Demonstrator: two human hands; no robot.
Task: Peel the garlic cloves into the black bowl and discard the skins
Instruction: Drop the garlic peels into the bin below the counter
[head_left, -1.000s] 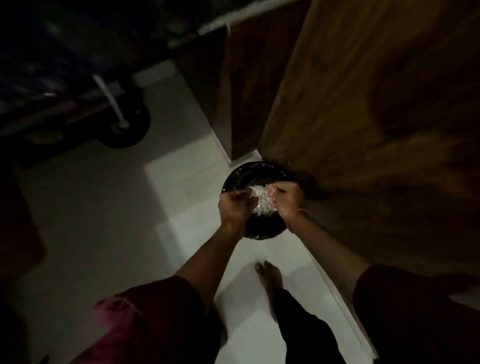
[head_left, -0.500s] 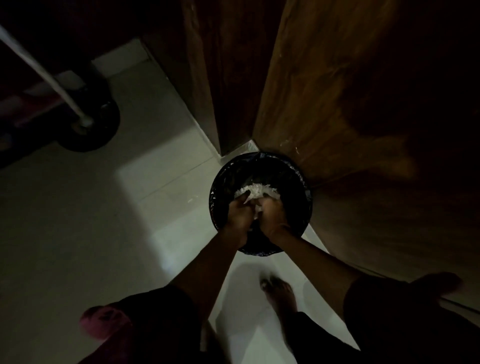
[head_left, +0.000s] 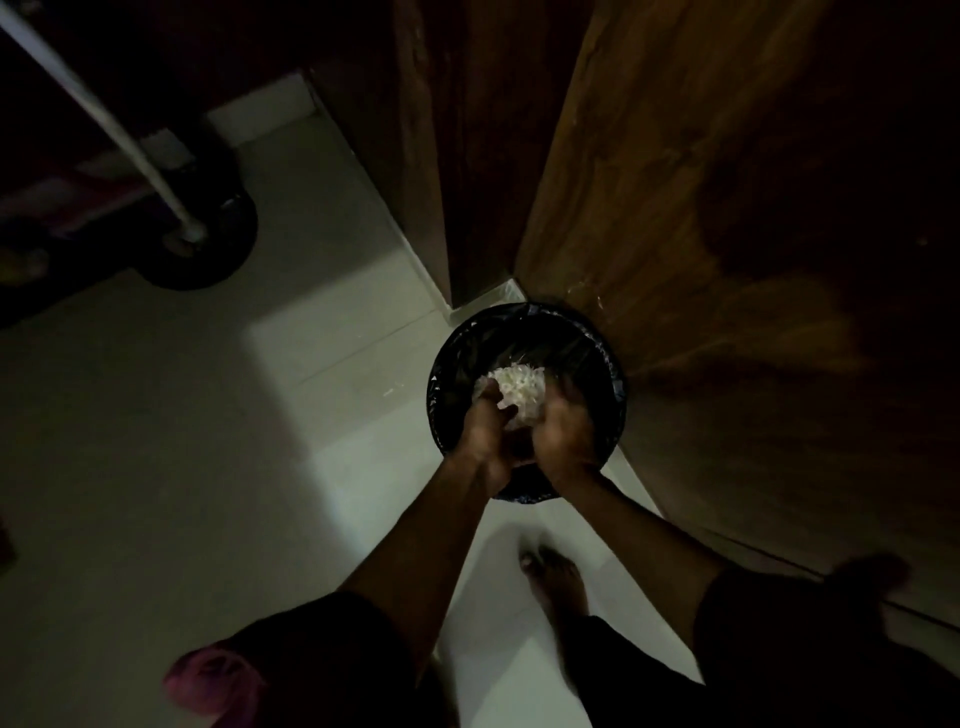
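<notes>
Two wooden panels (head_left: 727, 208) rise close on the right and meet at a corner. The round bin (head_left: 610, 364) with its black plastic liner stands on the pale tiled floor (head_left: 156, 467) right against them, so there is little room on that side. Off to the left, well apart, a white pole (head_left: 104, 119) slants down into a dark round base (head_left: 228, 260). One bare foot (head_left: 553, 571) is planted just short of the bin, and a pink cloth (head_left: 208, 680) shows low at the left (dim and blurred, hard to say more). Over the bin's mouth the left hand (head_left: 485, 426) and right hand (head_left: 563, 431) are close together. Their fingers curl round a pale clump of garlic skins (head_left: 514, 387) held between them, within the circle of the rim.
</notes>
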